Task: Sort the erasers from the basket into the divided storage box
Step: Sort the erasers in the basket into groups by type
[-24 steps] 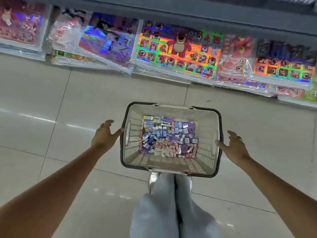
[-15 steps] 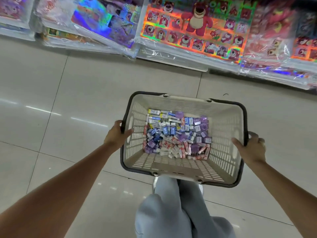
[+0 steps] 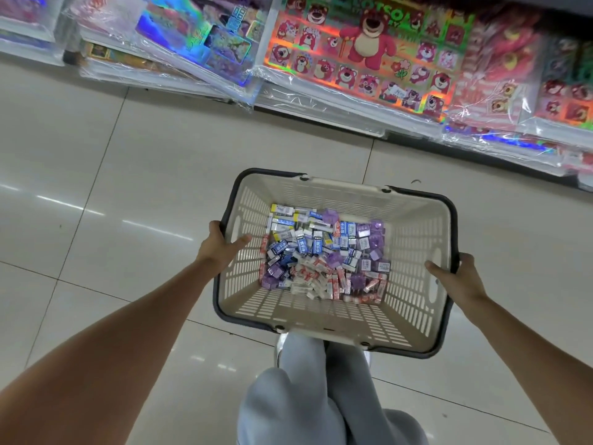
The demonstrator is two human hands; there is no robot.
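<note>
Both hands clamped on the basket: left hand wrapped over the left rim, thumb lying inside against the slotted wall, fingers curled outside; right hand gripping the right rim the same way, thumb inside, fingers hidden behind the dark edge band. Cream plastic with slotted sides, dark rim, handles folded down along the edge, tilted with its near side above grey-trousered legs. Heaped on the bottom, a loose pile of erasers: blue-and-white sleeves toward the far left, purple ones along the right and near-left corner, red-and-white ones along the near side. Pale glossy floor tiles underneath. Beyond, stacks of shrink-wrapped holographic sticker sheets with pink bear prints, leaning against a shelf.
</note>
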